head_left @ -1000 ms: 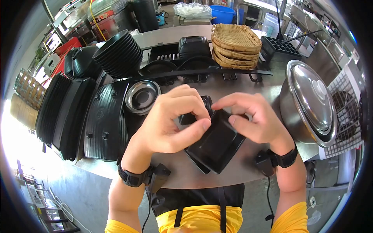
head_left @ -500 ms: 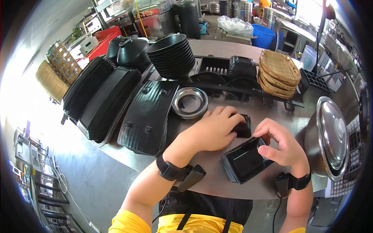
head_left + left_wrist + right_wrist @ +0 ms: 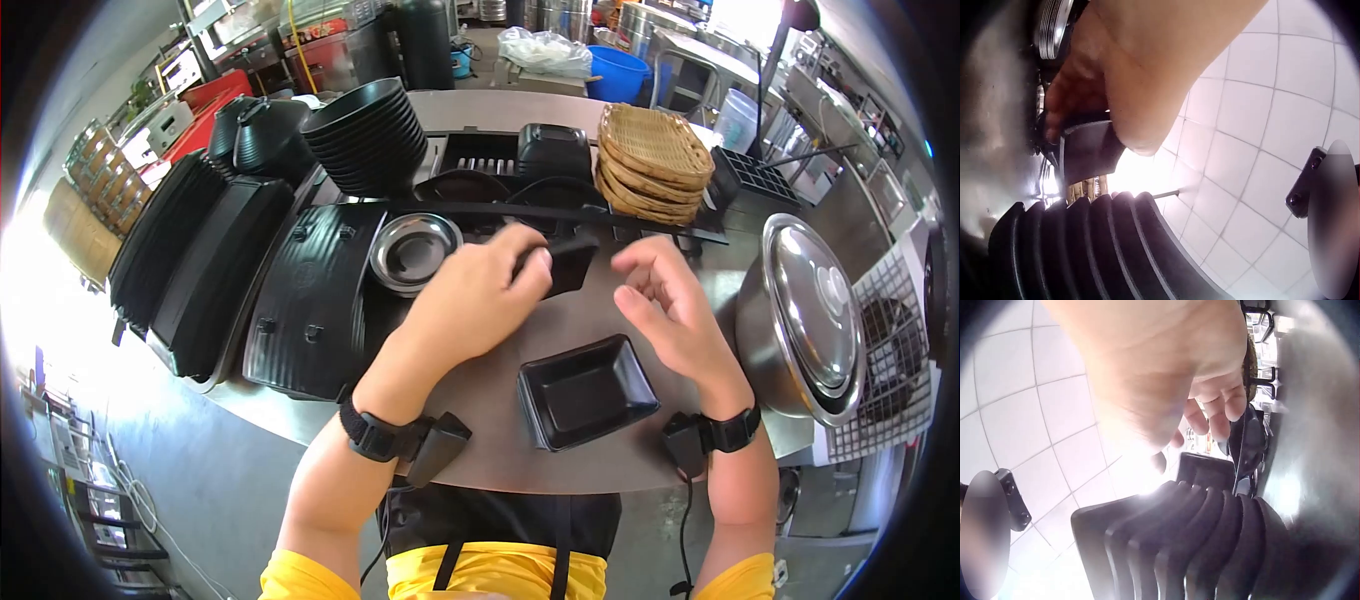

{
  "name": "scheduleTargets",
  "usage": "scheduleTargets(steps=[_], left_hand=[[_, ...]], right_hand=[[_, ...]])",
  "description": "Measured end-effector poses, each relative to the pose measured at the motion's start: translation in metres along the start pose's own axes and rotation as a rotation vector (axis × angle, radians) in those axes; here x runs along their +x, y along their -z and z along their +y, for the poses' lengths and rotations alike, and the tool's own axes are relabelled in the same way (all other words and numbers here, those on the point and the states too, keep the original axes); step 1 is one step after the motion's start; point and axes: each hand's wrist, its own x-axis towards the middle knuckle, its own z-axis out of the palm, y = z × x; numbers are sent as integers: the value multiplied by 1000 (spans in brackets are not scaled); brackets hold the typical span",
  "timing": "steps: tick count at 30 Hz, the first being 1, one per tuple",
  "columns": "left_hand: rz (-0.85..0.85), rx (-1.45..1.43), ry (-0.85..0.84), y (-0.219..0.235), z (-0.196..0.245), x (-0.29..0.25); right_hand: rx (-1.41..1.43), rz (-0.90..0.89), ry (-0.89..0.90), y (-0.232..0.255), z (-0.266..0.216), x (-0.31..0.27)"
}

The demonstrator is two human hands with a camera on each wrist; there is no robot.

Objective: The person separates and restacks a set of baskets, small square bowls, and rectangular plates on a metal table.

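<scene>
My left hand pinches a small black rectangular dish between thumb and fingers. The dish is tipped on edge above the steel table, and its dark flat side shows in the left wrist view. Closer to my body sits a stack of black rectangular dishes, several of them nested, as both wrist views show. My right hand hovers to the right of the held dish, fingers loosely bent, with nothing in it.
A round steel bowl and ridged black trays are on the left. Behind are stacked black bowls and woven baskets. A lidded steel pot stands right. The table's front edge runs along my waist.
Half a second ago my left hand was over the small dish low at the table; now it holds the dish up and tilted. My right hand has drawn off the stack's far corner.
</scene>
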Motion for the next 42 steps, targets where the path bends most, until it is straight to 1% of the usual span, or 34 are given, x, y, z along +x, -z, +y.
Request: scheduleTargets(steps=[1, 2, 3, 4, 6, 8, 9, 10, 11, 12, 13, 14, 15, 16, 18, 19, 20, 22, 23, 24, 26, 27, 28, 30, 31, 32, 34, 35, 36, 38, 39, 40, 41, 42], left_hand=[[65, -93, 19, 1, 2, -1], [131, -184, 39, 1, 3, -1], [188, -305, 50, -1, -2, 1], [159, -330, 4, 3, -4, 2], [71, -493, -76, 2, -6, -1], [-18, -556, -62, 1, 3, -6], [-76, -566, -78, 1, 4, -7], [-48, -507, -152, -5, 3, -6], [-111, -427, -240, -1, 1, -5], [-172, -346, -328, 6, 3, -4], [-175, -346, -328, 9, 9, -6], [-213, -329, -314, 11, 15, -8], [-251, -313, -300, 11, 18, -8], [-256, -317, -301, 9, 17, -8], [-213, -214, -448, 5, 15, -7], [-253, -180, -432, 7, 16, -7], [-256, -180, -432, 7, 17, -7], [-305, -291, -298, 6, 17, -8], [-308, -290, -297, 6, 17, -8], [-312, -275, -320, 6, 16, -8], [-318, -261, -344, 6, 13, -6], [-313, -205, -436, 6, 9, -5], [-309, -150, -527, 8, 6, -3], [-354, -126, -533, 13, 0, -1], [-396, -100, -541, 13, 0, 1], [-406, -101, -547, 12, 5, -1], [-253, -146, -411, 9, 19, -6], [-273, -131, -456, 9, 14, -4], [-281, -133, -461, 7, 13, -4], [-213, -111, -578, 5, 14, -5], [-352, -49, -626, 10, 18, -4], [-357, -41, -634, 10, 24, -7], [-417, -25, -519, 9, 30, -13], [-477, -10, -402, 8, 36, -16]], right_hand=[[-26, 82, 19, -1, 2, 0], [-28, 87, 14, -2, 2, 0], [30, 110, 17, -3, 2, 0], [90, 134, 19, -3, 2, -1], [103, 115, 23, -1, 1, -3], [274, 103, 7, -2, -8, -6], [273, 107, 5, -2, -11, -7], [335, 73, 52, -2, -14, -9], [397, 40, 99, -1, -16, -10], [397, 43, 98, 3, -16, -10], [266, -16, 162, 9, -14, -9], [132, -74, 223, 13, -17, -8], [207, -54, 92, 13, -28, -12], [205, -51, 88, 15, -27, -13], [251, -222, 6, 21, -24, -13], [156, -331, -37, 25, -29, -10], [158, -330, -39, 26, -30, -9], [95, -371, -77, 25, -31, -8], [135, -362, -86, 24, -27, -8], [136, -361, -85, 22, -25, -8], [176, -234, 13, 18, -19, -7], [247, -168, 44, 15, -16, -6], [247, -166, 43, 14, -13, -4], [141, -169, 163, 16, -8, 0], [124, -218, 123, 18, -7, -1], [123, -207, 119, 17, -4, 0], [111, -308, 134, 14, 6, 1], [125, -324, 119, 13, 10, 1], [123, -315, 116, 12, 10, -1], [294, -323, -74, 9, 9, -3], [298, -314, -70, 10, 11, -2], [353, -372, -103, 12, 15, 0], [408, -427, -135, 14, 18, 1], [410, -415, -128, 14, 19, 1]])
